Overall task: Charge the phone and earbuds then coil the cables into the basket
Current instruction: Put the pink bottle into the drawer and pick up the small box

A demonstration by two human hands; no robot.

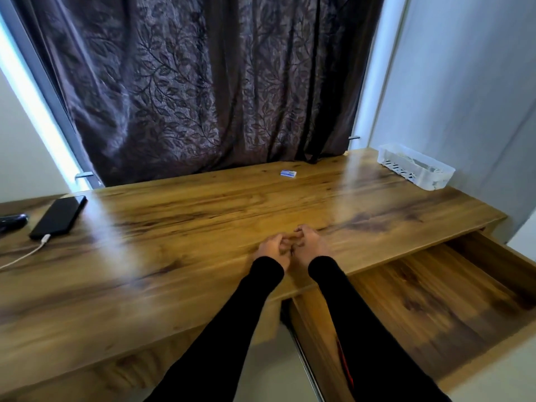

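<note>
Dark curtains (185,82) with a leaf pattern hang behind a wooden worktop (179,227), and pale walls stand on both sides. On the far left part of the worktop lies a black phone (59,217), screen up and dark. A white cable (21,256) is plugged into its near end and runs off toward the left edge of the view. Just left of the phone a dark rounded object (13,221) is partly cut by the frame; what it is cannot be told. Near the back edge, close to the curtains, lies a small white and blue box (288,173). At the far right corner, beside the wall, stands a white plastic basket (416,166) with openwork sides; something pale lies inside it, but it is too unclear to name.

Both arms in black sleeves reach over the near edge to the middle of the worktop. The left hand (272,250) and the right hand (310,245) meet there, and their curled fingers touch each other. The picture is blurred at this place, so it cannot be told whether they pinch something small between them.

Under the worktop on the right, a wooden drawer (435,297) is pulled out.
</note>
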